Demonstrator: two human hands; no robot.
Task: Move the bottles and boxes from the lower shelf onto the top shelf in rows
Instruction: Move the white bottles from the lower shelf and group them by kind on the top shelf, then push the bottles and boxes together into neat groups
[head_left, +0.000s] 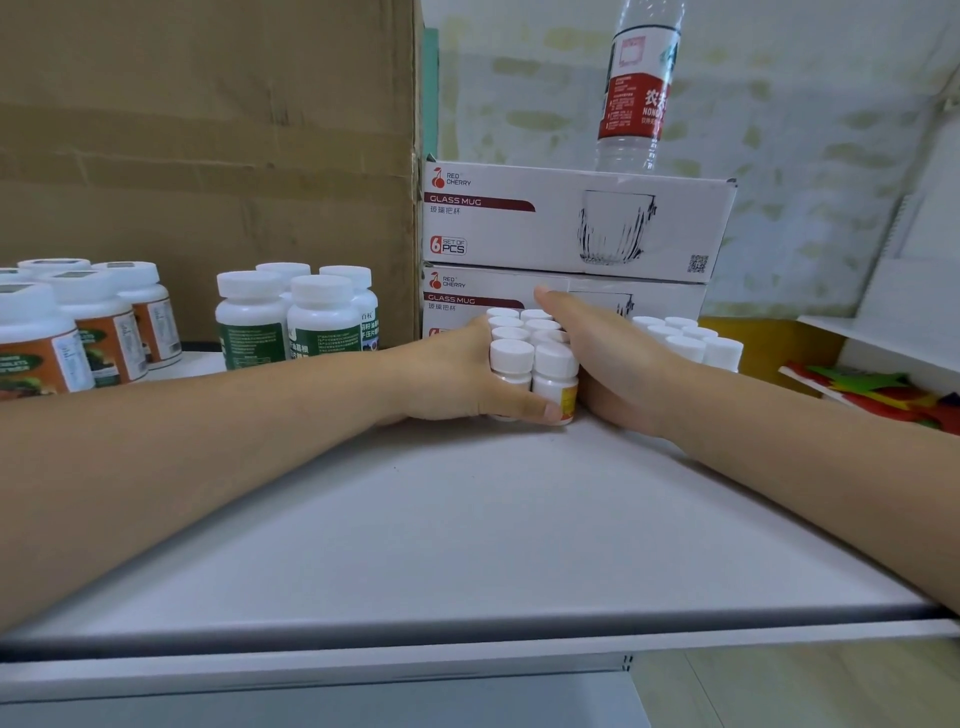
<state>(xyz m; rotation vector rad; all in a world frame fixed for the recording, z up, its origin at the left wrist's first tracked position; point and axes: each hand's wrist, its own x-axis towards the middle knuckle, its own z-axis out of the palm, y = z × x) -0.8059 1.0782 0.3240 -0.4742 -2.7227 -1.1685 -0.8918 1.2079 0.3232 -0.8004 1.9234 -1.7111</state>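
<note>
White-capped bottles (clustered) pressed between both hands.

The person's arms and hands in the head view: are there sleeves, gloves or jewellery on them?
Nothing is worn. The left forearm and right forearm show no sleeve up to the picture's edge. The left hand and right hand have no glove; no ring, watch or bracelet shows on the visible parts.
</note>
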